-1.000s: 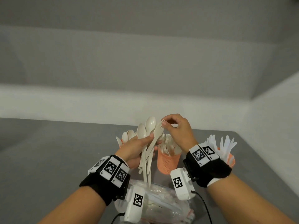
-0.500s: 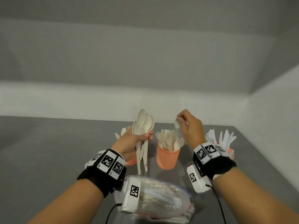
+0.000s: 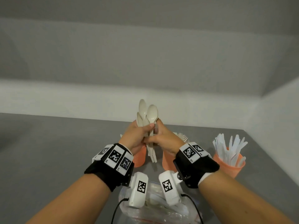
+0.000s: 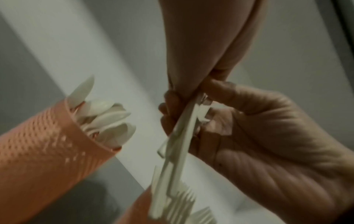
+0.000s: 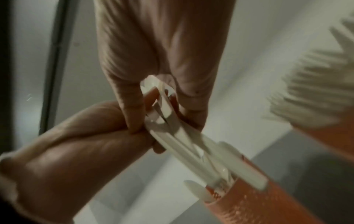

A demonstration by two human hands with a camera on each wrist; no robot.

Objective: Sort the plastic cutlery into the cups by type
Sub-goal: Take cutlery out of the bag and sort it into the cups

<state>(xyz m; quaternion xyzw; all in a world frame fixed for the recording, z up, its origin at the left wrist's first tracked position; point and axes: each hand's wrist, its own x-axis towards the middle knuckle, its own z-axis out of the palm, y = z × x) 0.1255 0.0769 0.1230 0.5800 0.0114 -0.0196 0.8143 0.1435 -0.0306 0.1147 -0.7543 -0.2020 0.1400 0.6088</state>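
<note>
My left hand [image 3: 139,134] grips a bundle of cream plastic spoons [image 3: 147,114] upright, bowls up, handles [image 3: 151,153] hanging below the fist. My right hand [image 3: 162,138] has closed in from the right and pinches the same handles [image 5: 188,144] just under the left fingers [image 4: 168,106]. Behind the left hand stands an orange cup [image 3: 139,159] with spoons [image 4: 107,119] in it. The middle orange cup [image 3: 167,161] holds forks [image 3: 183,136]. The right orange cup [image 3: 230,165] holds white knives [image 3: 229,145].
A clear plastic bag [image 3: 155,201] with more cutlery lies on the grey table [image 3: 56,151] right below my wrists. A pale wall runs along the table's far edge and right side. Bare table spreads out to the left.
My right hand was above the fork cup and has come back left to the spoon bundle. My left hand has lifted the spoons slightly and shifted toward the centre.
</note>
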